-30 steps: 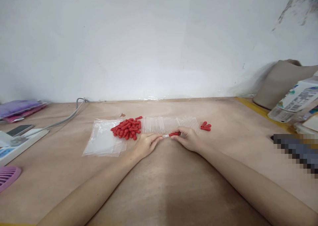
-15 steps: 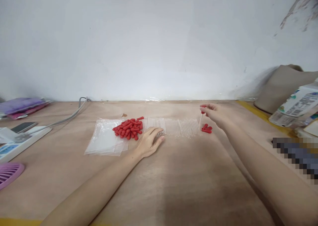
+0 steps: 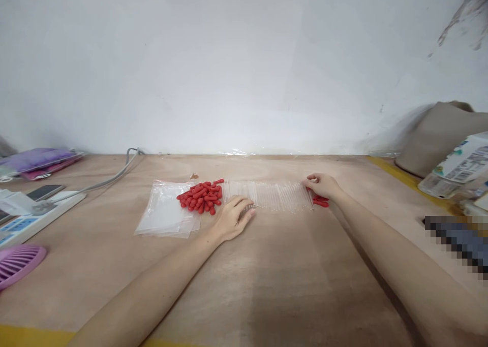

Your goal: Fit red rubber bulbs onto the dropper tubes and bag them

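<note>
A row of thin clear dropper tubes (image 3: 280,195) lies side by side on the wooden table. Over the left part of this row rests my left hand (image 3: 234,217), its fingers slightly curved and its thumb apart, touching the tubes without gripping one. At the right end of the row, my right hand (image 3: 318,184) has thumb and fingers pinched at the top of the outermost tube; the fingers hide what is at that top end. Just below my right hand lie a few red rubber bulbs (image 3: 321,203), partly covered by it. A heap of red rubber bulbs (image 3: 200,197) sits left of the row.
Clear plastic bags (image 3: 163,210) lie flat under the heap's left side. At the left are a white power strip (image 3: 38,217) with a cable, a phone (image 3: 46,192) and a purple slotted object (image 3: 21,265). A bottle (image 3: 438,184) and a grey-brown container (image 3: 427,138) are at the right.
My right hand has come down from above the table, where it held a tube with a red bulb upright, to the row's right end. The left hand stays on the tubes.
</note>
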Demonstrator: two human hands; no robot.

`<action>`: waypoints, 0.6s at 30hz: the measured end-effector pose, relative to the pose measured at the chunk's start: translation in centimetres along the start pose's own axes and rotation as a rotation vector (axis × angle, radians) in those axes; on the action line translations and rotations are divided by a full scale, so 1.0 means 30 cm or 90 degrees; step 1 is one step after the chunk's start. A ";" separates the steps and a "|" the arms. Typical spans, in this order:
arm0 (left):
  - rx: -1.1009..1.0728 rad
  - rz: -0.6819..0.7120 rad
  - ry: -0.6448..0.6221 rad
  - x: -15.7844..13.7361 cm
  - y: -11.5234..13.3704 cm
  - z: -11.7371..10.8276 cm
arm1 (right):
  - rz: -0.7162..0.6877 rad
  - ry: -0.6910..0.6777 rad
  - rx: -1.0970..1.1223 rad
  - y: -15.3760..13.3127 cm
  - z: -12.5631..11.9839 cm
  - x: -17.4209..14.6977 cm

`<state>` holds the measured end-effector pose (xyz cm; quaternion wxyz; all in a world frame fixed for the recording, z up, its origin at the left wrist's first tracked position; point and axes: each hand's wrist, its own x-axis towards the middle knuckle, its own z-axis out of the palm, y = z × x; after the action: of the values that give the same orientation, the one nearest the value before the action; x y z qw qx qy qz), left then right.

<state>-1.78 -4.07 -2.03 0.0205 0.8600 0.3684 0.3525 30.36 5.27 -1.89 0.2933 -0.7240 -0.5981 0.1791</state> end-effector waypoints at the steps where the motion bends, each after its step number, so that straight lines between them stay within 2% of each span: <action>1: 0.006 0.001 0.005 0.000 0.001 -0.001 | 0.004 -0.001 -0.002 0.009 -0.006 -0.007; 4: 0.054 -0.018 0.032 0.008 0.009 0.003 | 0.037 -0.010 -0.012 0.037 -0.032 -0.031; 10: 0.196 -0.168 0.048 0.119 0.074 0.082 | 0.100 -0.062 -0.078 0.046 -0.074 -0.059; 14: 0.251 -0.234 -0.001 0.236 0.146 0.157 | 0.115 -0.083 -0.120 0.039 -0.071 -0.053; 18: 0.301 -0.297 -0.094 0.325 0.194 0.208 | 0.109 -0.097 -0.078 0.036 -0.060 -0.049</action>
<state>10.37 -0.58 0.76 -0.0726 0.7567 0.6244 0.1799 31.95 3.35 -1.34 0.1859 -0.7732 -0.5644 0.2214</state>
